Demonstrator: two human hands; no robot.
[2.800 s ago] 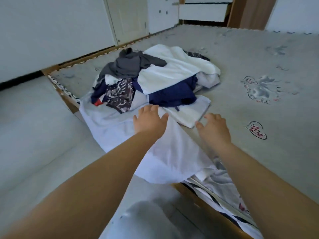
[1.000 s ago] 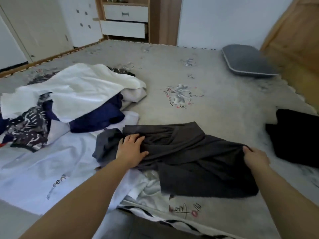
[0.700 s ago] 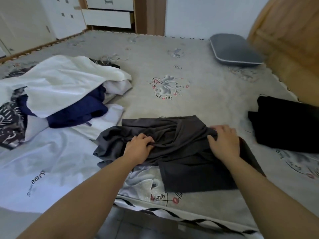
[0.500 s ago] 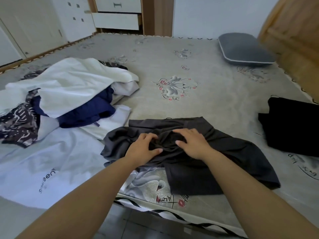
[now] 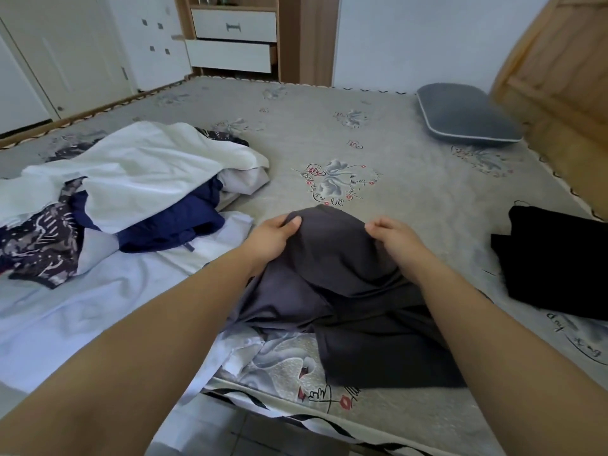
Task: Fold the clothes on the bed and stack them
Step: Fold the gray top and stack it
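Head view shows one dark grey cloth garment [image 5: 345, 291] at the near edge of the grey patterned bed [image 5: 378, 133], one jumbled pile of white, navy and patterned clothes [image 5: 131, 192] to its left, one black folded garment [image 5: 556, 258] to its right. Both arms reach forward. The left hand [image 5: 273, 240] and right hand [image 5: 396, 240] each pinch the grey garment's raised top edge, a little apart.
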